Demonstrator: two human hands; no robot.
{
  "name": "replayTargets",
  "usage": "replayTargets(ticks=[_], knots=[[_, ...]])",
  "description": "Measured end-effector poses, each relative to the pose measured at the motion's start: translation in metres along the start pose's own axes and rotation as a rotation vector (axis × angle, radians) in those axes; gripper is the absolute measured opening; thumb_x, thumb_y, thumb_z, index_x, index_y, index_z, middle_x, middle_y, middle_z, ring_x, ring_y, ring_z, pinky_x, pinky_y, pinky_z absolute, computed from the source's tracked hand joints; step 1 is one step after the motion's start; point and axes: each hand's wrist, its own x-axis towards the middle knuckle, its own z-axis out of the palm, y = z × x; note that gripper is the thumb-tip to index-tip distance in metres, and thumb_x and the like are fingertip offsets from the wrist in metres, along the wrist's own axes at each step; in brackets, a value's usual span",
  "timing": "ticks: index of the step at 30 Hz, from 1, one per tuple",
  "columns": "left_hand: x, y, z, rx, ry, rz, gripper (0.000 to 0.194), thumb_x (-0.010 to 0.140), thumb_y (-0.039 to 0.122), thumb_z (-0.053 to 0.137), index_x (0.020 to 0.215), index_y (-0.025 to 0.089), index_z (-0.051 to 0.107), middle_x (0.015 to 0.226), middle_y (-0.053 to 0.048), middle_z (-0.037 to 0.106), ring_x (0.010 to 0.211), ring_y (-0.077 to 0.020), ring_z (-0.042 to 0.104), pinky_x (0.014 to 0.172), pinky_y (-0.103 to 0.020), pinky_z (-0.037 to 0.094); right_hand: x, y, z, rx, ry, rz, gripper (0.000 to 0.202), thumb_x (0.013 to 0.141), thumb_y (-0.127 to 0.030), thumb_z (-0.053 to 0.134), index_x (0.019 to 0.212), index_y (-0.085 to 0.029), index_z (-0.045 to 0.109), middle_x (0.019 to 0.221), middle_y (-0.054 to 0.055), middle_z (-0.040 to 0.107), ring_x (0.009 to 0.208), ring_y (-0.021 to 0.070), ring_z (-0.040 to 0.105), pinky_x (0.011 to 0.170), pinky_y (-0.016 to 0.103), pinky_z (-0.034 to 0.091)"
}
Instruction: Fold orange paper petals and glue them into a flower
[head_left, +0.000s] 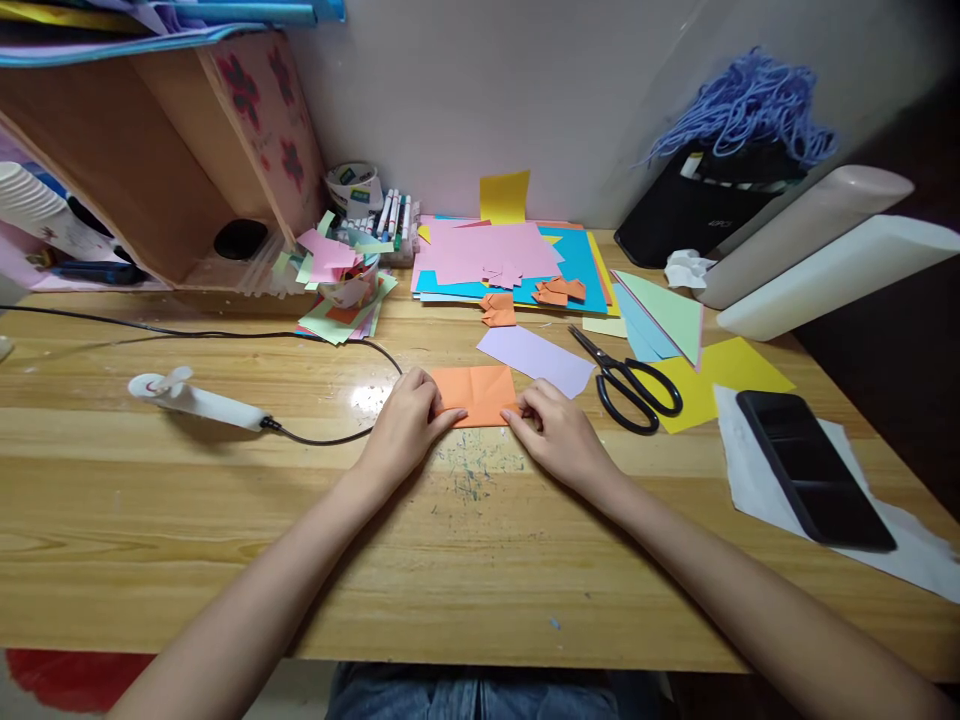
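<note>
Both hands hold a creased orange sheet flat on the wooden desk, at its near middle.
From where I stand, a white corded tool [206, 402] lies on the left, with a tub of paper scraps [351, 288] farther back; then the left hand [401, 422] pinches the left side of the orange sheet [474, 390], thumb on top, small folded orange pieces [498, 310] lie beyond it, the right hand [556, 428] pinches its near right corner, and black-handled scissors [631, 385], yellow paper [724, 378] and a dark phone [816, 468] lie to the right.
</note>
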Motion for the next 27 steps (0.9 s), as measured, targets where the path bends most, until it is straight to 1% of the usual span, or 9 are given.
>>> replayTargets(ticks=[5,8,10,12,14,16,18,22,27], knots=[[0.0013,-0.0018,0.0,-0.002,0.006,-0.005,0.026,0.074,0.032,0.062,0.062,0.018,0.044,0.074,-0.001,0.045,0.07,-0.0143,0.044,0.062,-0.027,0.037,-0.0016,-0.0011,0.0012,-0.024,0.021,0.027,0.014,0.08,-0.024,0.05,0.068,-0.019,0.045,0.074,0.002,0.048,0.065,0.015,0.048,0.059,0.027,0.037],[0.003,-0.0022,-0.0007,-0.016,0.014,-0.024,0.022,0.073,0.032,0.063,0.067,0.018,0.047,0.077,0.0,0.046,0.069,-0.0133,0.044,0.06,-0.026,0.037,-0.0019,-0.0013,0.0011,-0.047,0.062,0.005,0.005,0.08,-0.023,0.052,0.079,-0.019,0.049,0.082,0.005,0.051,0.071,0.0168,0.051,0.062,0.028,0.041],[0.0038,-0.0012,-0.0016,-0.011,0.022,-0.025,0.02,0.072,0.032,0.064,0.073,0.018,0.05,0.08,-0.001,0.046,0.072,-0.0136,0.045,0.062,-0.026,0.038,-0.0016,-0.0007,0.0009,-0.094,0.098,-0.099,0.007,0.081,-0.022,0.052,0.087,-0.018,0.052,0.091,0.008,0.054,0.082,0.0202,0.051,0.07,0.032,0.042],[0.0042,0.0003,-0.0022,0.007,0.018,-0.027,0.019,0.072,0.032,0.064,0.076,0.019,0.051,0.083,-0.001,0.047,0.075,-0.0143,0.046,0.063,-0.026,0.038,-0.0011,0.0,0.0008,-0.149,0.086,-0.26,0.011,0.084,-0.019,0.049,0.093,-0.02,0.056,0.098,0.009,0.056,0.092,0.0225,0.049,0.078,0.036,0.04],[0.004,0.0015,-0.0021,0.019,0.0,-0.027,0.016,0.073,0.031,0.063,0.077,0.019,0.053,0.084,-0.001,0.047,0.078,-0.0149,0.046,0.065,-0.026,0.038,-0.0006,0.0005,0.0005,-0.179,0.012,-0.428,0.019,0.087,-0.017,0.044,0.1,-0.022,0.057,0.101,0.008,0.059,0.096,0.0216,0.048,0.081,0.037,0.039],[0.0037,0.0021,-0.0015,0.028,-0.013,-0.027,0.013,0.074,0.03,0.062,0.076,0.019,0.054,0.084,-0.001,0.048,0.079,-0.0153,0.047,0.067,-0.027,0.038,0.0001,0.0008,-0.0002,-0.199,-0.061,-0.551,0.024,0.089,-0.016,0.04,0.106,-0.022,0.056,0.101,0.006,0.061,0.097,0.0197,0.048,0.082,0.035,0.04],[0.0035,0.0021,-0.001,0.032,-0.023,-0.028,0.012,0.075,0.03,0.061,0.076,0.019,0.055,0.083,-0.001,0.049,0.08,-0.0158,0.047,0.069,-0.028,0.039,0.0013,0.0014,-0.0015,-0.236,-0.091,-0.62,0.025,0.09,-0.015,0.038,0.104,-0.021,0.057,0.101,0.006,0.062,0.095,0.0188,0.05,0.083,0.035,0.041],[0.0042,0.0022,-0.0017,0.032,-0.046,-0.015,0.01,0.076,0.029,0.059,0.077,0.019,0.057,0.083,-0.002,0.051,0.083,-0.0171,0.048,0.07,-0.029,0.039,0.0045,0.004,-0.005,-0.311,-0.081,-0.699,0.025,0.088,-0.01,0.037,0.09,-0.018,0.061,0.098,0.006,0.063,0.087,0.017,0.053,0.088,0.037,0.04],[0.0022,0.0075,-0.0004,0.024,-0.046,-0.009,0.01,0.078,0.027,0.055,0.075,0.019,0.058,0.087,-0.003,0.052,0.087,-0.0179,0.048,0.075,-0.031,0.039,0.0064,0.0077,-0.0064,-0.301,-0.001,-0.682,0.028,0.087,-0.007,0.037,0.077,-0.017,0.061,0.092,0.005,0.066,0.082,0.0152,0.056,0.089,0.037,0.041]])
